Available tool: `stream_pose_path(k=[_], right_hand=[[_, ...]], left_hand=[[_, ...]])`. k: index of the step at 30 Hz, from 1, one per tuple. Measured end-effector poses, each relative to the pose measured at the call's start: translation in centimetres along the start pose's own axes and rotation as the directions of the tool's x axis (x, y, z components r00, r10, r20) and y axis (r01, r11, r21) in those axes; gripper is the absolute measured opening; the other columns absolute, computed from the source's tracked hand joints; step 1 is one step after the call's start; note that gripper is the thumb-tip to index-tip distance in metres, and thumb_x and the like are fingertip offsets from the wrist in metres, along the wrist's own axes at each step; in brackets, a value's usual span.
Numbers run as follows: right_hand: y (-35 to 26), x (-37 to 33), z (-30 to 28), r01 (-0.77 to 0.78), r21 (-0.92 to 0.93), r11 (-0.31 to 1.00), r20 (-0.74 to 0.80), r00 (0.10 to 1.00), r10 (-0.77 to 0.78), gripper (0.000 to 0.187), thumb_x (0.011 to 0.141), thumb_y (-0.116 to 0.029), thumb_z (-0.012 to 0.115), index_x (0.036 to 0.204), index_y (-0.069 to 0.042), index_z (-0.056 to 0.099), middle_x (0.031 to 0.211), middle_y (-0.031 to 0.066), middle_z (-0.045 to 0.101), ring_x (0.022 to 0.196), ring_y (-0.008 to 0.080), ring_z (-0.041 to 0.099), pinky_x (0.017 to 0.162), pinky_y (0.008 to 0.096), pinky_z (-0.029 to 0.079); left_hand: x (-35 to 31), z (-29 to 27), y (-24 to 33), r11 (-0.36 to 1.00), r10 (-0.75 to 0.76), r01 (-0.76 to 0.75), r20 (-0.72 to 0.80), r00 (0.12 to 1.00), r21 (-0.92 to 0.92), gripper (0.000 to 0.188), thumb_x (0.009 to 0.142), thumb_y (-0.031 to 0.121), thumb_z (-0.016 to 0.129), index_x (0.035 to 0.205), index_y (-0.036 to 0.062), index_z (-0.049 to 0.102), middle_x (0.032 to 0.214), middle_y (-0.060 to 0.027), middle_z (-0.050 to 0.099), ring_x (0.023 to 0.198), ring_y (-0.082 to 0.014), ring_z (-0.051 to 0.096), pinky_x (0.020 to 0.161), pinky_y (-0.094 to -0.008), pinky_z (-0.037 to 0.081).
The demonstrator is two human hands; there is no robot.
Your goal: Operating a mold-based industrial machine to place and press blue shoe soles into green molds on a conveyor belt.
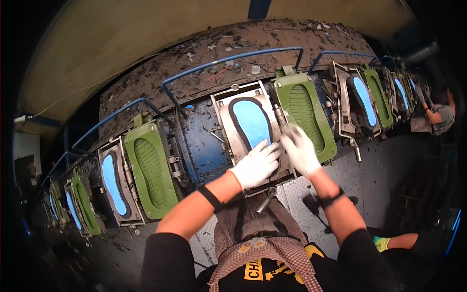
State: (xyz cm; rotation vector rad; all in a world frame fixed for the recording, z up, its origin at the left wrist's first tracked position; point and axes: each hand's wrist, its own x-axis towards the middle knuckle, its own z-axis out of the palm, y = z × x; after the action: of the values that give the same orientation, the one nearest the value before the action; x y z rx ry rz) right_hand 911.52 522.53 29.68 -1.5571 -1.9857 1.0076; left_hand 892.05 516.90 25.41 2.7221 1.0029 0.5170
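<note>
Centre frame, the left hand (pixel 258 166), fingers loosely extended and apparently gripping nothing, lies over the lower end of the blue insole (pixel 251 121); light, even pressure seems best. Rightward, the right hand (pixel 299 150) (blurred, its hold unclear) is near the green mould half (pixel 302 104).

The left hand (pixel 257 166) covers the near end of a blue insole (pixel 253 121) in its metal mould (pixel 223 109). The right hand (pixel 300 150) — blurred — overlaps the green plate's (pixel 305 109) edge.
</note>
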Motion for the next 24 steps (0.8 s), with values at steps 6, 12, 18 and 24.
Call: stream_pose_path(k=[6, 12, 18, 24], right_hand=[[1.6, -15.9, 3.6, -0.871, 0.492, 0.017, 0.845, 0.482, 0.232, 0.049, 0.100, -0.043, 0.064, 0.125, -0.001, 0.067, 0.122, 0.0179, 0.069, 0.115, 0.0294, 0.067, 0.107, 0.0448, 0.048], [3.7, -6.3, 2.8, -0.631, -0.314, 0.710, 0.938, -0.090, 0.335, 0.023, 0.096, -0.018, 0.066, 0.076, -0.012, 0.057, 0.056, -0.0003, 0.052, 0.044, 0.0180, 0.049, 0.042, 0.0375, 0.040], [3.7, -9.7, -1.6, 0.425, -0.411, 0.806, 0.740, 0.672, 0.023, 0.029, 0.095, -0.023, 0.057, 0.111, -0.001, 0.065, 0.098, 0.0157, 0.071, 0.097, 0.0376, 0.071, 0.082, 0.0477, 0.056], [9.0, -11.5, -6.3, -0.020, -0.058, 0.998, 0.456, 0.889, 0.044, 0.042, 0.097, -0.029, 0.065, 0.129, -0.002, 0.061, 0.110, 0.0202, 0.066, 0.105, 0.0376, 0.067, 0.091, 0.0412, 0.055]], left_hand=[[1.7, -0.8, -2.8, 0.914, -0.003, 0.132, 0.318, 0.948, -0.383, 0.082, 0.082, 0.050, 0.071, 0.145, 0.0025, 0.049, 0.155, -0.0235, 0.043, 0.150, -0.0408, 0.031, 0.122, -0.0611, 0.017], [1.8, -0.2, -1.5, 0.993, 0.005, 0.035, 0.332, 0.943, -0.115, 0.082, 0.086, 0.052, 0.065, 0.149, 0.0029, 0.045, 0.158, -0.0230, 0.039, 0.149, -0.0403, 0.032, 0.121, -0.0606, 0.019], [0.1, -1.1, -4.5, 0.950, -0.194, 0.204, 0.063, 0.979, -0.236, 0.074, 0.094, 0.054, 0.060, 0.148, 0.0045, 0.047, 0.155, -0.0248, 0.042, 0.148, -0.0411, 0.035, 0.125, -0.0506, 0.022], [-6.8, 3.2, -11.3, -0.467, -0.850, -0.060, 0.467, -0.245, -0.882, 0.076, 0.105, 0.057, 0.042, 0.153, -0.0016, 0.038, 0.157, -0.0241, 0.041, 0.141, -0.0349, 0.043, 0.120, -0.0439, 0.027]])
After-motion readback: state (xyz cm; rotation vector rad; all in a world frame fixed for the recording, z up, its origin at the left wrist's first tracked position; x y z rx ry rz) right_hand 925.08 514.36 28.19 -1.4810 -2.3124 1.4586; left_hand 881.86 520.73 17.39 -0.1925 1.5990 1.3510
